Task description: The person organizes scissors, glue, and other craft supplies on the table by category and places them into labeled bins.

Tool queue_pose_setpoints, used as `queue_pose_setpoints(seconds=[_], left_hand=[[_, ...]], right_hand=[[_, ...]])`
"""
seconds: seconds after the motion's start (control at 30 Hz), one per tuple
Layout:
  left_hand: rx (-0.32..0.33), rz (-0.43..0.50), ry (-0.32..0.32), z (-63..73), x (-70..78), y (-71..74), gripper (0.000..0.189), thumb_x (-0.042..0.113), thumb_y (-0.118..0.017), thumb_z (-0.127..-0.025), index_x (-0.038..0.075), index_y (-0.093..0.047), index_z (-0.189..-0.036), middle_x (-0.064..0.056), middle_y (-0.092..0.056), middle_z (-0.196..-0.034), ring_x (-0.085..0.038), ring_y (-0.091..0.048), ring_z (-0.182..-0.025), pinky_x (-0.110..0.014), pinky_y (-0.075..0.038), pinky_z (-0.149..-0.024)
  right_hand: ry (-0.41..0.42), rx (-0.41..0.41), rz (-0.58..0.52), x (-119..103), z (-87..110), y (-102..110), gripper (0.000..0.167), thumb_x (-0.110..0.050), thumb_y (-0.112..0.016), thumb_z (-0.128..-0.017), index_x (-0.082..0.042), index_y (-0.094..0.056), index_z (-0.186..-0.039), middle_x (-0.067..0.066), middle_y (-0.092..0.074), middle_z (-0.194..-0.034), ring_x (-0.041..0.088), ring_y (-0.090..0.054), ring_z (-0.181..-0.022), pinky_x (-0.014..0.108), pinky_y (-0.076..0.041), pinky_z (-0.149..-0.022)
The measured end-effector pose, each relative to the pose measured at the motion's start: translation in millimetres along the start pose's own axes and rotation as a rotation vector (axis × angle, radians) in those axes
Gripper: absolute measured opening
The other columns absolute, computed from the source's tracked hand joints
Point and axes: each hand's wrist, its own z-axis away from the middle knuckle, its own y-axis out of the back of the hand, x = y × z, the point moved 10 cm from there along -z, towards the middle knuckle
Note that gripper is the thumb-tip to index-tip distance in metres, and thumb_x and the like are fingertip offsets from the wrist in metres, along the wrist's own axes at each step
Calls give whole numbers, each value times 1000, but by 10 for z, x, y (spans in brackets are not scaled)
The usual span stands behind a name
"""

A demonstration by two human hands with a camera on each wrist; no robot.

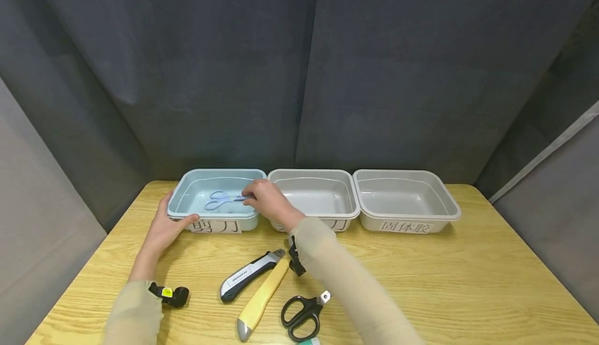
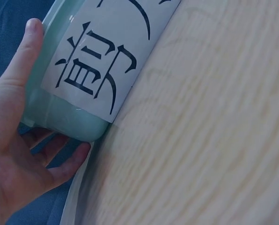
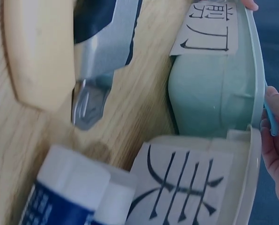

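Observation:
The light-blue bin (image 1: 250, 223) stands at the left of a row of three, with a paper label on its front. At its left end my left hand (image 1: 163, 230) holds the corner, thumb along the front rim and fingers against the side, as the left wrist view also shows. My right hand (image 1: 272, 203) reaches over the bin's right end and pinches a pair of scissors (image 1: 229, 199) near the blades. Their pale blue-violet handles point left, inside the bin's outline in the head view. The fingertips hide much of the blades.
Two pale grey bins, a middle one (image 1: 312, 215) and a right one (image 1: 369, 222), continue the row. Nearer me lie a silver-and-black utility knife (image 1: 250, 275), a yellow utility knife (image 1: 262, 298) and black-handled scissors (image 1: 311, 311). White-capped glue sticks (image 3: 74, 173) lie below the right wrist.

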Motion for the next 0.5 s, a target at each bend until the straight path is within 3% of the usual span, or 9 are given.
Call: queue_pose_setpoints(seconds=[0.5], left_hand=[[1,4,12,0,-21,33,108,38,-73,-74,10,2,-146,-23,-14,-148,-41,-20,-132,-59,-17,-105]], right_hand=[[-41,-53,4,-83,-132,-260,21,-23,-66,-83,-13,-71,-101,-1,-67,-96,9,-60,-88,18,-48,-76]])
